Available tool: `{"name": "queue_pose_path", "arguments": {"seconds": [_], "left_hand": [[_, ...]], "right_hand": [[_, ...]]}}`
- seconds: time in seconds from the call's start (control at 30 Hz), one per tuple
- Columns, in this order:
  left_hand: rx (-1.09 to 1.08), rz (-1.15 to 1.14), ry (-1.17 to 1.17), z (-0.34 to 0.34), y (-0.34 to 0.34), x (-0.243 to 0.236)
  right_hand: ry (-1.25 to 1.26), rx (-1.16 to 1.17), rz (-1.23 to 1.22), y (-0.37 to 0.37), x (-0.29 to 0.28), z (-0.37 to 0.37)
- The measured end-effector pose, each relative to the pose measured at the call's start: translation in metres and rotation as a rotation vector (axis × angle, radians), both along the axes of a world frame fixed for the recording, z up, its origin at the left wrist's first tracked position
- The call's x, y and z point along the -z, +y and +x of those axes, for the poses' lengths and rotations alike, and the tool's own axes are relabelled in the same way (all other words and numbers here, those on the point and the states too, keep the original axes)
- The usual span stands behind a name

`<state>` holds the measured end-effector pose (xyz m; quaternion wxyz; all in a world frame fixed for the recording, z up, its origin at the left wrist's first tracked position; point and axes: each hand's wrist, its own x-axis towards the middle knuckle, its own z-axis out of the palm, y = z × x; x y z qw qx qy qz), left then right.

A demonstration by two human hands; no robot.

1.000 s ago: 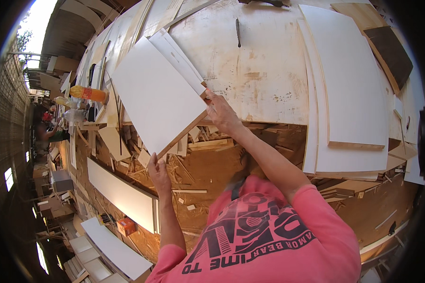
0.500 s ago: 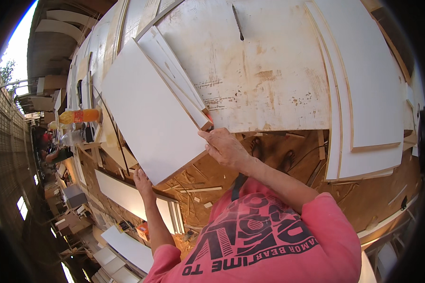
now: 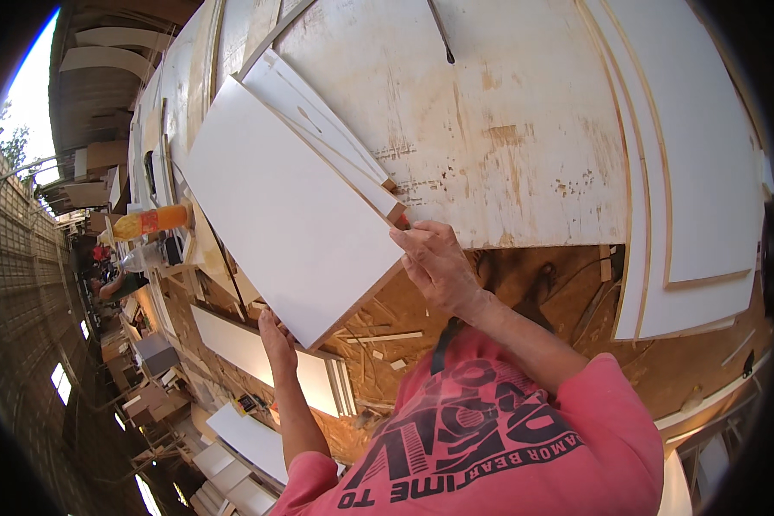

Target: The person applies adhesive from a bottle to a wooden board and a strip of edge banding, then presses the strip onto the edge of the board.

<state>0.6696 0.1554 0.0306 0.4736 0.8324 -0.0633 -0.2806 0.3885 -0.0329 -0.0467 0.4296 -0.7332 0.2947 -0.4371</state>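
Both my hands grip a square-cornered white panel (image 3: 284, 206) with a bare wooden edge, lying over the bench's front edge. My left hand (image 3: 279, 340) holds its near lower corner, fingers curled at the edge. My right hand (image 3: 443, 267) holds its right corner, fingertips on top. Narrower white boards (image 3: 305, 116) lie just behind it on the worn white worktop (image 3: 512, 155), with a small red bit, too small to identify, at their end beside my right fingers. A thin dark tool (image 3: 443, 34) lies farther back.
Large white sheets (image 3: 705, 189) are stacked at right. At left stand an orange bottle (image 3: 150, 224) and a clear bottle (image 3: 146, 256). Long panels (image 3: 258, 353) lean below the bench, among offcuts on the brown floor (image 3: 387, 361). Another person (image 3: 116, 288) works far left.
The panel and both hands have shifted toward the bottom of the picture, uncovering more of the boards behind. The whole view has also shifted somewhat as the head moved.
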Motion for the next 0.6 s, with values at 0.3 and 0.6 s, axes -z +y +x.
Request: {"name": "queue_pose_path", "arguments": {"seconds": [0.3,0.6], "left_hand": [[-0.047,-0.029,0.048,0.013,0.008,0.016],[-0.036,-0.060,0.085,0.026,0.001,0.018]], "right_hand": [[-0.049,0.166,-0.031,-0.069,-0.023,-0.010],[0.012,-0.061,0.134,-0.060,-0.008,0.032]]}}
